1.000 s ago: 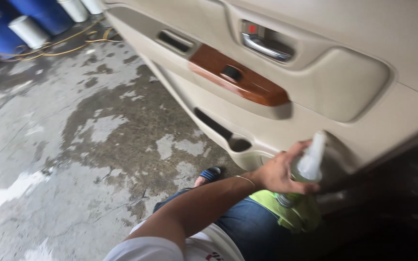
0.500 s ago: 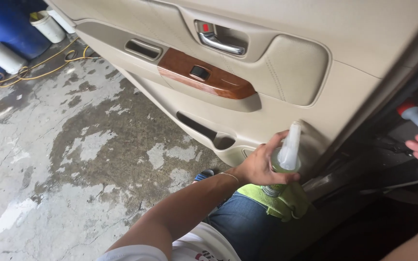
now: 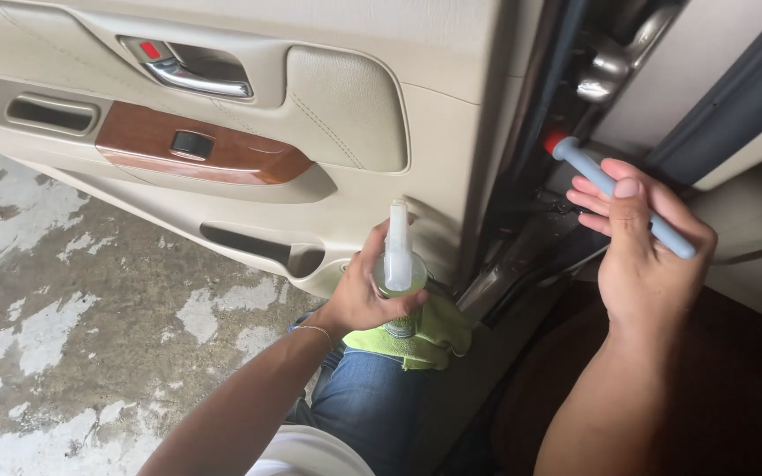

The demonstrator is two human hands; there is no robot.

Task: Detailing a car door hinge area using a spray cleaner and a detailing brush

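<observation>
At centre frame the left hand (image 3: 365,295) grips an upright spray bottle (image 3: 399,269) over a green cloth (image 3: 425,339); at right the right hand (image 3: 641,242) holds a blue brush (image 3: 615,189), slanting up-left toward the door jamb (image 3: 531,220).

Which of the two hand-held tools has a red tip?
The slim blue brush in the right hand; its end near the door hinge is red. The spray bottle in the left hand has a white nozzle.

Wet, patchy concrete floor (image 3: 72,335), apparently a blue-sandalled foot (image 3: 297,324) on it
</observation>
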